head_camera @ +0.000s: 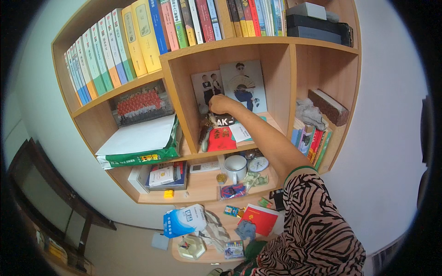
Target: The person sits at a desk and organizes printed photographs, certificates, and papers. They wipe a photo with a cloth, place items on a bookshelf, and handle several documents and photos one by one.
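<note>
My right hand (222,104) reaches into the middle compartment of a wooden bookcase, its fingers curled downward. The fingertips are hidden, so I cannot tell what they hold. Behind the hand lean two photo prints, one of a pair of people (207,82) and one with a folding fan (241,84). Just below it sits a black item (224,120) bearing white letters. A red paper packet (222,139) with gold writing and a white card (240,132) lie nearer the shelf's front. My left hand is out of view.
Books (138,38) fill the upper shelf. To the left, white paper (140,134) lies on a green pack. The lower shelf holds an enamel mug (235,166) and a round clock (258,164). On the desk below are a blue-white bag (184,220) and a red folder (259,219).
</note>
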A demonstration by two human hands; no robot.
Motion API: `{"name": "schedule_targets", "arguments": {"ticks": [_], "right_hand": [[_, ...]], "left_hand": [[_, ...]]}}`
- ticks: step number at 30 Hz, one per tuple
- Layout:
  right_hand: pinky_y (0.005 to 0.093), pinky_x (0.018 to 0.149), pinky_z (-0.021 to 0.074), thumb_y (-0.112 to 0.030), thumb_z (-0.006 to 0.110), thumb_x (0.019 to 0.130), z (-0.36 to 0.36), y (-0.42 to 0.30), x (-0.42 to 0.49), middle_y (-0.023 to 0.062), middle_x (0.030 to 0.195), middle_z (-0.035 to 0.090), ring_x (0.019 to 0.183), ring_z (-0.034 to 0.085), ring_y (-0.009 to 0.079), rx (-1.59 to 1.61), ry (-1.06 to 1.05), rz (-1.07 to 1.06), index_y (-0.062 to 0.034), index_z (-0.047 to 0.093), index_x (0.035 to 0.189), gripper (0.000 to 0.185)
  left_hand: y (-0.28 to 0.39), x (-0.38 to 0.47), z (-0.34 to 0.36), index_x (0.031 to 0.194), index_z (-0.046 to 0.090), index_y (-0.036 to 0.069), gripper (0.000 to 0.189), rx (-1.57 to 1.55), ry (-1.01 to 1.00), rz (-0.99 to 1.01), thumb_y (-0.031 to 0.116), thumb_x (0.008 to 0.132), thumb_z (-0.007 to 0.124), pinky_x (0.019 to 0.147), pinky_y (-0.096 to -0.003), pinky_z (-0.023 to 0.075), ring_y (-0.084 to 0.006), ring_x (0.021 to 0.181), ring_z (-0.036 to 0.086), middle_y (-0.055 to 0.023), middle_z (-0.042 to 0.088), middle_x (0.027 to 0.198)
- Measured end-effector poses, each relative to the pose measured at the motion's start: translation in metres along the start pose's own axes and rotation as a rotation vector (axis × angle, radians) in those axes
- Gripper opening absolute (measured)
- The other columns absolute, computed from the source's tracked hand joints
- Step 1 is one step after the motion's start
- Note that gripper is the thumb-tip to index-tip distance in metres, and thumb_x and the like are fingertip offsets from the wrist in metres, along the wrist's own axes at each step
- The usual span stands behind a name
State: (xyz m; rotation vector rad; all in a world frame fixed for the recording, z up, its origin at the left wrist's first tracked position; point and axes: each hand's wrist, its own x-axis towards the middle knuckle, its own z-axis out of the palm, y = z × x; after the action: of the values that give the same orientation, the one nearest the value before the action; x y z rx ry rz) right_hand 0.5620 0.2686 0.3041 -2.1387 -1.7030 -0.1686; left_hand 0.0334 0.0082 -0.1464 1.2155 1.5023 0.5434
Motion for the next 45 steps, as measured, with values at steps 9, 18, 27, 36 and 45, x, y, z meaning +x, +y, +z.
{"name": "schedule_targets", "arguments": {"ticks": [9, 18, 27, 36, 45], "right_hand": [[0.0421, 0.084, 0.0458, -0.015, 0.053, 0.073, 0.006, 0.005, 0.005, 0.0282, 0.098, 0.059, 0.098, 0.057, 0.0404, 0.228, 0.214, 0.047, 0.0066, 0.064, 0.091, 0.03], [0.0406, 0.079, 0.0467, -0.025, 0.056, 0.078, 0.007, -0.002, 0.0, 0.0238, 0.093, 0.062, 0.092, 0.059, 0.0377, 0.212, 0.308, 0.044, -0.0016, 0.066, 0.091, 0.029], [0.0352, 0.08, 0.0455, -0.025, 0.058, 0.08, -0.071, 0.001, -0.11, 0.0137, 0.096, 0.064, 0.089, 0.06, 0.0295, 0.534, 0.548, -0.314, -0.003, 0.066, 0.094, 0.027], [0.037, 0.099, 0.0347, -0.041, 0.06, 0.081, -0.041, 0.046, -0.189, 0.0176, 0.128, 0.047, 0.117, 0.046, 0.0312, 0.018, 0.007, -0.26, -0.0033, 0.052, 0.121, 0.055], [0.0367, 0.098, 0.0365, -0.049, 0.054, 0.082, -0.026, 0.063, -0.192, 0.0226, 0.118, 0.054, 0.113, 0.05, 0.0351, 0.084, 0.079, -0.191, 0.0005, 0.055, 0.116, 0.06]], "left_hand": [[-0.006, -0.006, -0.001, 0.1, 0.063, 0.003, 0.028, -0.011, 0.009, -0.013, 0.023, 0.081, 0.063, 0.063, -0.0287, 0.0475, -0.0149, 0.069, 0.058, -0.0071, 0.063, 0.078], [-0.016, -0.011, -0.004, 0.1, 0.062, 0.003, 0.027, -0.02, 0.02, -0.031, 0.023, 0.081, 0.063, 0.062, -0.0282, 0.0473, -0.0144, 0.069, 0.058, -0.0068, 0.063, 0.078], [-0.037, -0.023, -0.009, 0.099, 0.062, 0.003, 0.027, -0.033, 0.038, -0.054, 0.023, 0.081, 0.064, 0.062, -0.0278, 0.047, -0.014, 0.068, 0.057, -0.0066, 0.063, 0.077], [-0.063, -0.039, -0.011, 0.098, 0.062, 0.003, 0.026, -0.041, 0.058, -0.091, 0.022, 0.081, 0.065, 0.062, -0.0273, 0.0468, -0.0135, 0.068, 0.057, -0.0063, 0.062, 0.077], [-0.112, -0.059, -0.015, 0.097, 0.062, 0.003, 0.026, -0.053, 0.106, -0.168, 0.022, 0.08, 0.065, 0.061, -0.0268, 0.0466, -0.0131, 0.068, 0.057, -0.006, 0.062, 0.076]]}}
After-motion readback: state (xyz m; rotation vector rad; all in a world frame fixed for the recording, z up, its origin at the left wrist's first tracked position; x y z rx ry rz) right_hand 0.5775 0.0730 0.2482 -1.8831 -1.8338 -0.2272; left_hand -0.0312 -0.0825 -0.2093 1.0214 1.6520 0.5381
